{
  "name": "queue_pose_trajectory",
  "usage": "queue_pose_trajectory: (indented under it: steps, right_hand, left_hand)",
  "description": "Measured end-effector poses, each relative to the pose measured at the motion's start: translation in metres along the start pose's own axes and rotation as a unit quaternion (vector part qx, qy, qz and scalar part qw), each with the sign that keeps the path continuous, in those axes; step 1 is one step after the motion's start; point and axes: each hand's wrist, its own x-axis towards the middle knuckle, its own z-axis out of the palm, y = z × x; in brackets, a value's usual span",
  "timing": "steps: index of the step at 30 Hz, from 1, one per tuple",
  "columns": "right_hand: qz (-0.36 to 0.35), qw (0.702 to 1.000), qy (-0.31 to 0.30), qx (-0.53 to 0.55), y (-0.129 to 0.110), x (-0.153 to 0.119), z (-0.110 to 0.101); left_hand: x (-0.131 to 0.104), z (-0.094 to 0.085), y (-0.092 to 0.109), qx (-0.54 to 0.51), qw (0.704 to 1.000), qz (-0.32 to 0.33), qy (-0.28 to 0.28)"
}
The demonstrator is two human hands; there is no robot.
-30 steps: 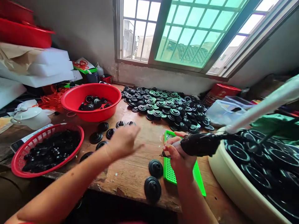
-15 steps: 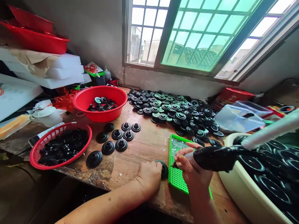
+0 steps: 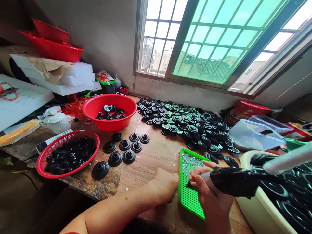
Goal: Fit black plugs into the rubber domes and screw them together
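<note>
My right hand (image 3: pixel 212 195) is wrapped round an electric screwdriver (image 3: pixel 234 182) with a black-covered body, held nearly level. Its dark tip points left over a green perforated tray (image 3: pixel 192 198). Small shiny metal pieces, seemingly screws, lie at the tray's far end. Just left of the tray, my left hand (image 3: pixel 167 185) is closed low over the table, fingers curled down. The black round part that it gripped in the earlier view is now almost wholly hidden beneath it. Several black stepped discs (image 3: pixel 129 156) stand on the table to the left.
A heap of black discs (image 3: pixel 180 120) lies below the window. To the left are a red bowl (image 3: pixel 109 123) and a red basket (image 3: pixel 40 165) of small black parts. A cream tub (image 3: pixel 251 198) of black discs stands at right, near clear plastic boxes (image 3: pixel 255 131).
The view has shifted, so the whole scene sits lower and further right. My left hand has turned over the black part and now hides it. The screwdriver stays over the tray.
</note>
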Motion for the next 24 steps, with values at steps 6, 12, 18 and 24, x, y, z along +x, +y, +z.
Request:
queue_pose_trajectory:
  steps: [6,12,18,24]
  right_hand:
    - [-0.022,1.000,0.000,-0.018,0.011,0.003,-0.007]
    - [-0.026,0.999,-0.010,-0.027,0.026,0.003,-0.007]
    - [-0.017,0.999,-0.010,-0.029,0.025,0.004,0.000]
    - [-0.018,0.999,-0.024,-0.026,0.020,0.000,0.000]
  left_hand:
    - [-0.006,-0.083,-0.070,0.050,0.972,-0.166,0.159]
    - [-0.020,-0.195,-0.152,0.160,0.849,-0.331,0.379]
    - [0.005,-0.142,-0.160,0.087,0.938,-0.254,0.218]
    - [0.041,-0.076,-0.179,0.007,0.969,-0.235,0.073]
